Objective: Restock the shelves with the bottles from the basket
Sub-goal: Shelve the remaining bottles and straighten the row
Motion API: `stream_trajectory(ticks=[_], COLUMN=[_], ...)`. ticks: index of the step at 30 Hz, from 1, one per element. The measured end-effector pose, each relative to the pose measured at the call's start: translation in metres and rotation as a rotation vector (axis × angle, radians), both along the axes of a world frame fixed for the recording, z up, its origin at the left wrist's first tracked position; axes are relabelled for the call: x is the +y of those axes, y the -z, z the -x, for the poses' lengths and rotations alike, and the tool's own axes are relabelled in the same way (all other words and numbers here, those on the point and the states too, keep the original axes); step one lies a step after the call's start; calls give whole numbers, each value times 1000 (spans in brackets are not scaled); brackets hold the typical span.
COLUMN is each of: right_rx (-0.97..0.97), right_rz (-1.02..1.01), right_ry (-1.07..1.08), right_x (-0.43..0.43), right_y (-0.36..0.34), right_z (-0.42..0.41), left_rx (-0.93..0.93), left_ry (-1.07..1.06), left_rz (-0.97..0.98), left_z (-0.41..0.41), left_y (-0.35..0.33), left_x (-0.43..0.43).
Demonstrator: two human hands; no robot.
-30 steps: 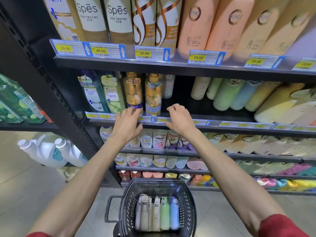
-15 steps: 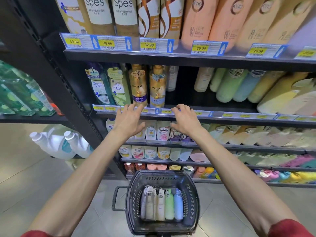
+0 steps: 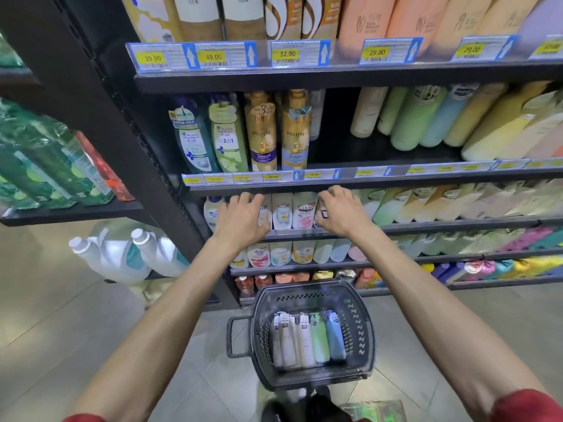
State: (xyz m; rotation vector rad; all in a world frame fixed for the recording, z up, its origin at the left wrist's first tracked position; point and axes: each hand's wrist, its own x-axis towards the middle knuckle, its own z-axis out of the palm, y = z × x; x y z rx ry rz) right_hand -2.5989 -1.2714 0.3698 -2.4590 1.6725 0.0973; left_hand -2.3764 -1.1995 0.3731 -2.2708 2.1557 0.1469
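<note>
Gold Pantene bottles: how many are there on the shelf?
2. One gold Pantene bottle stands just right of the green bottle; the other stands beside it on the same shelf. More may be hidden behind them.

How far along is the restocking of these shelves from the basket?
Done: hard to say, though pastel bottles like the basket's already stand on the middle shelf. In hand: nothing. The left hand and right hand hover empty before the small bottles one shelf lower. Left: several bottles lie in the basket, and the space beside the Pantene bottles looks unfilled.
</note>
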Motion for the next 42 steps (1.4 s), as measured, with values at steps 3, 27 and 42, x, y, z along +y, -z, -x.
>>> stream_trajectory(ticks=[3,27,42], right_rx=[23,-36,-46], right_rz=[-27,-392,-557], right_ry=[31,156,135], right_x=[16,70,72], right_y=[13,257,541], right_z=[3,43,39], left_rx=[81,430,481], left_ry=[22,-87,-171], left_rz=[-59,-344,-543], left_z=[1,36,50], left_y=[15,277,557], left_x=[9,60,58])
